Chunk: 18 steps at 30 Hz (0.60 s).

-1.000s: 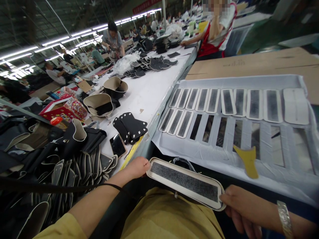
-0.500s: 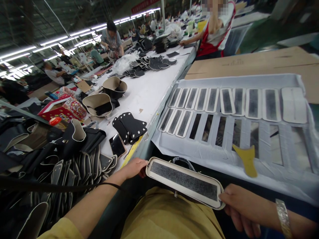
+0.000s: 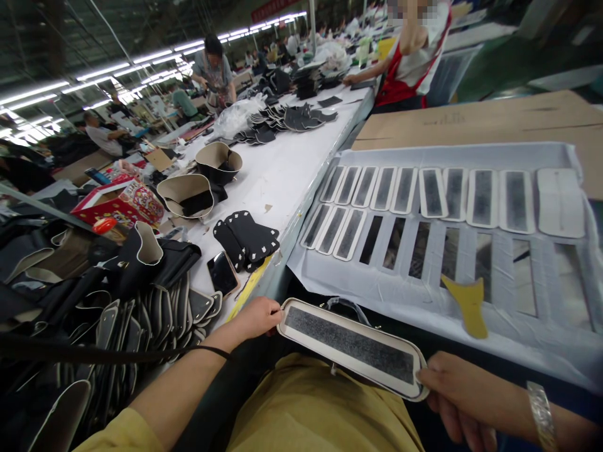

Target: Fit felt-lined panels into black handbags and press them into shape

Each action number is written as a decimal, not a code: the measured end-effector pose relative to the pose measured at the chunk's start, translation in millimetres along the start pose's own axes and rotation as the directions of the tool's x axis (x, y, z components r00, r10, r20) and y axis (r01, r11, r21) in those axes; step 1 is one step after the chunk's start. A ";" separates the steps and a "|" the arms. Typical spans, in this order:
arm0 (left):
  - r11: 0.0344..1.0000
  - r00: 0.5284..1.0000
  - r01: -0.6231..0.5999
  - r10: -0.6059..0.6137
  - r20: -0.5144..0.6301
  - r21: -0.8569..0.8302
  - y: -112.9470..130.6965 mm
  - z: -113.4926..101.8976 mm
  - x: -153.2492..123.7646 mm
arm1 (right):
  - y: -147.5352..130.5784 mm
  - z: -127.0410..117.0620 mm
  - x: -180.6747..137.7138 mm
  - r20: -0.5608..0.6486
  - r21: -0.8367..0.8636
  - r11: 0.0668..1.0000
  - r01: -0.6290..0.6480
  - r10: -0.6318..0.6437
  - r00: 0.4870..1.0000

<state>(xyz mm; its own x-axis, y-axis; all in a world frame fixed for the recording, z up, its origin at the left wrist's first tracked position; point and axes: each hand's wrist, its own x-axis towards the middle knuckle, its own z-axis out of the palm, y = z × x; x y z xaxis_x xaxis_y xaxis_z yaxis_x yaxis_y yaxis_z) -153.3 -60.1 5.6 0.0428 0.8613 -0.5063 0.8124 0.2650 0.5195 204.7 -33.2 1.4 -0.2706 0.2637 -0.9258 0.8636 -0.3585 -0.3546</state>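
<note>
A long bag piece (image 3: 348,348) lies level above my lap, with a cream rim and a rough dark-grey strip along its middle. My left hand (image 3: 261,317) pinches its left end, fingers closed on the edge. At the opposite end my right hand (image 3: 455,395) grips with the thumb on the rim and the other fingers curled below. A grey loop (image 3: 348,307), like a handle, and small metal fittings stick out along the long sides. The underside of the piece is hidden.
Right of me, a grey-covered slotted frame (image 3: 452,307) carries rows of similar cream-edged panels (image 3: 409,188) and a yellow template (image 3: 468,304). On the left are a phone (image 3: 222,274), black scalloped pieces (image 3: 247,238), open bag bodies (image 3: 186,194) and piled dark parts (image 3: 151,320). Co-workers stand farther back.
The view has shifted very slightly. Both hands keep their hold on the bag piece, which stays in nearly the same place.
</note>
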 end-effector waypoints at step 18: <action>0.998 0.998 -0.056 0.056 0.031 -0.014 -6.4 0.8 -0.1 | 0.3 -2.8 -3.4 0.030 0.070 0.997 -0.023 0.021 0.999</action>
<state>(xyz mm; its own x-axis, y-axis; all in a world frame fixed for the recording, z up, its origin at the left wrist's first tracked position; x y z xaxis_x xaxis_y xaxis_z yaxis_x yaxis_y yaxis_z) -158.1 -62.2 1.8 0.1061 0.8612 -0.4971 0.8006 0.2225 0.5563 207.1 -31.7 4.8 -0.2654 0.2292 -0.9365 0.8378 -0.4259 -0.3416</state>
